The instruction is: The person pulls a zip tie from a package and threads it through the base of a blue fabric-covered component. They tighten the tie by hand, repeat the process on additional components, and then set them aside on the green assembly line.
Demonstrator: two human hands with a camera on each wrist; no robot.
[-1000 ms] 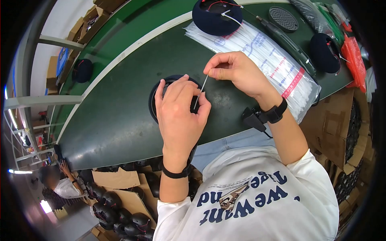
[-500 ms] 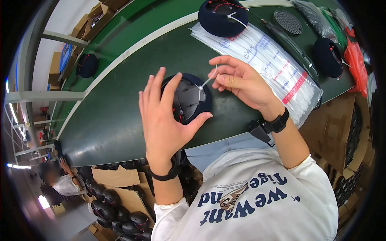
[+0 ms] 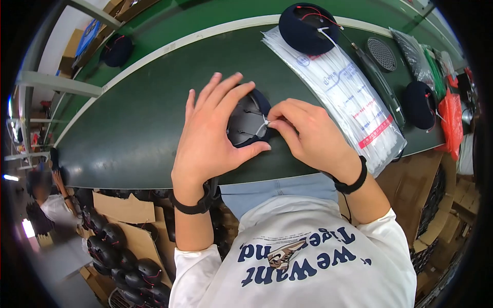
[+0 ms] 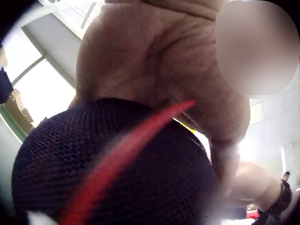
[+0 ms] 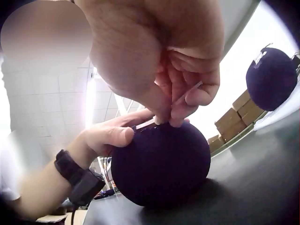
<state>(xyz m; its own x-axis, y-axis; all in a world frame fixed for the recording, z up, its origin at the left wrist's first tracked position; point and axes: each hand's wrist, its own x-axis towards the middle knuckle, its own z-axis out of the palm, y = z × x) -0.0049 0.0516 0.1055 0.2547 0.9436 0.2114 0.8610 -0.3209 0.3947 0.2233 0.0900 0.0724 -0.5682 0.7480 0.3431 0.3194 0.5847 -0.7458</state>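
A round shell (image 3: 245, 128) covered in dark blue knit fabric stands on the green table, its black hollow inside facing up. My left hand (image 3: 208, 133) rests over its left side, fingers extended and spread, thumb along the near rim. At the right rim, my right hand (image 3: 318, 136) pinches a white cable tie (image 3: 265, 122) between thumb and forefinger. The right wrist view shows the tie's end (image 5: 190, 93) sticking up past those fingers, just above the shell (image 5: 161, 166). Close to the left wrist camera, a blurred red strip (image 4: 124, 159) crosses the knit fabric.
A clear bag of white cable ties (image 3: 344, 97) lies to the right, with another blue shell (image 3: 309, 31) at its far end. Beyond it are a dark green tool (image 3: 377, 77), a round black grille (image 3: 381, 53), a third shell (image 3: 420, 105) and a red bag (image 3: 452, 126).
The left hand has lifted off the shell's middle and spread along its left side. The right hand has come down to the rim with the cable tie, whose loop is now at the rim.
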